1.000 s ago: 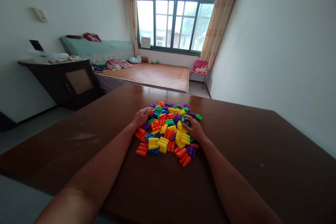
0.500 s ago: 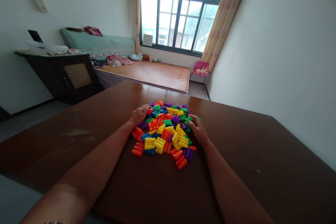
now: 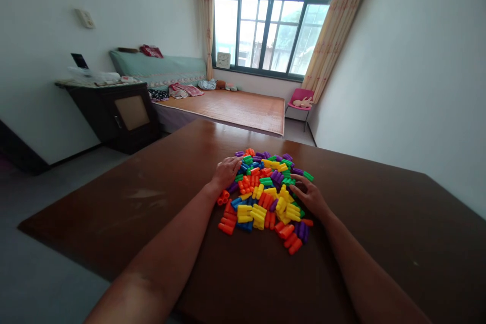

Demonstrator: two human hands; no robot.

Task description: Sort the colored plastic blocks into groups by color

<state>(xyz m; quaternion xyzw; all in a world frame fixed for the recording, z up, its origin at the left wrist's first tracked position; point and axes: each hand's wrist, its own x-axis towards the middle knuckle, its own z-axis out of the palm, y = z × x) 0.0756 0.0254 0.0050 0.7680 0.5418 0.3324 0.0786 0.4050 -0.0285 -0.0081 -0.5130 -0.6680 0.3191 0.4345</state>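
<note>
A heap of plastic building pieces (image 3: 258, 215), shaped like joined tubes in yellow, orange, green, purple and blue, lies on the dark brown table (image 3: 258, 278). My left hand (image 3: 227, 171) rests against the heap's left side, fingers stretched together over pieces at its edge. An orange piece (image 3: 223, 197) sits by that wrist, its hollow ends showing. On the opposite side, my right hand (image 3: 310, 195) touches green pieces (image 3: 289, 181), thumb and fingers apart. Just beyond its fingers lies a purple and green piece (image 3: 304, 174). Neither hand grips anything I can see.
Past the table's far edge stands a low bed (image 3: 243, 106) with cloths on it. A dark cabinet (image 3: 132, 111) is at the left, and a pink chair (image 3: 301, 96) holding a soft toy stands beneath the window (image 3: 261, 35).
The view has turned left, so everything sits farther right. An orange piece near my left wrist has tipped and separated somewhat from its neighbours. The purple and green piece beyond my right fingers shows more fully.
</note>
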